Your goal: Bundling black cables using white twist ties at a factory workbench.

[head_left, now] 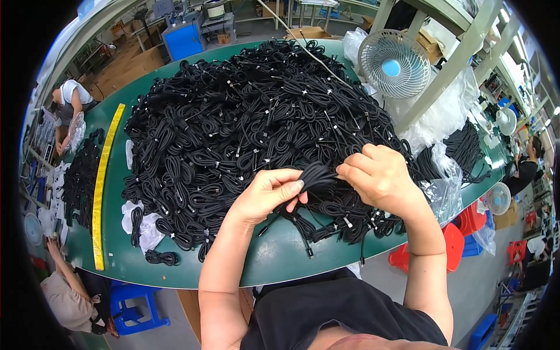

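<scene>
A coiled black cable (318,177) is held between my two hands, above the front of a large heap of similar cables. My left hand (273,191) pinches the coil's left side between thumb and fingers. At its other end my right hand (378,178) is closed, with fingertips gripping the cable; exactly what part they hold is partly hidden. Beneath and behind them spreads the heap of black cables (233,111), many in tied coils with metal plugs showing. Some loose plug ends hang toward the near edge of the green table (280,256).
Yellow tape (105,186) runs along the table's left side, with a smaller cable pile (81,181) beyond. A fan (394,63) and clear plastic bags (443,105) stand at the right. Red stools (446,248) and a blue stool (135,306) are near the table. Other people sit left and right.
</scene>
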Demonstrator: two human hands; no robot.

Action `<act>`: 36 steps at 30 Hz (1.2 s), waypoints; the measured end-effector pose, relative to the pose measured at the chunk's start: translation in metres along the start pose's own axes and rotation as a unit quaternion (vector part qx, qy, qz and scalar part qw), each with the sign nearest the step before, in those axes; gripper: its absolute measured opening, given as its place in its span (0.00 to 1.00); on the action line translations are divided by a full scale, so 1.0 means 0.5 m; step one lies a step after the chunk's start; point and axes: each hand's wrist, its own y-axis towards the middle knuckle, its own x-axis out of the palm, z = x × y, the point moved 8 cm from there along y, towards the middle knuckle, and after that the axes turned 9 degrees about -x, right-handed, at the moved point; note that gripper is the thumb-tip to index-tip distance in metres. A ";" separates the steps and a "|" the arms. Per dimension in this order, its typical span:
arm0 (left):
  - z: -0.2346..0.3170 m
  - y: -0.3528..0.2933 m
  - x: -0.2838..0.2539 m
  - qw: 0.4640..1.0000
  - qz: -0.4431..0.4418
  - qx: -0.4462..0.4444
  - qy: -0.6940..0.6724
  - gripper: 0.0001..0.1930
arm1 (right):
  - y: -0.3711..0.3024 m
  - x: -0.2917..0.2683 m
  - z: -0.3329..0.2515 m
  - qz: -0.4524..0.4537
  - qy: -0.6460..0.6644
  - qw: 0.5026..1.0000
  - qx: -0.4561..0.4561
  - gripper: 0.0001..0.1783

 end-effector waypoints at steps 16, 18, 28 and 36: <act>-0.015 0.004 0.012 0.999 -0.006 -0.025 0.038 0.13 | -0.002 0.046 -0.011 -0.013 0.073 0.997 0.005 0.10; -0.002 -0.002 0.005 0.998 0.024 -0.004 0.064 0.13 | 0.005 0.031 -0.012 -0.005 0.061 0.998 0.017 0.10; -0.007 -0.001 0.031 0.999 -0.021 -0.018 0.040 0.13 | -0.006 0.026 0.017 0.094 0.229 0.967 0.065 0.12; -0.017 0.004 0.009 0.999 0.007 -0.023 0.035 0.13 | -0.012 0.029 0.004 0.036 0.211 0.975 0.062 0.14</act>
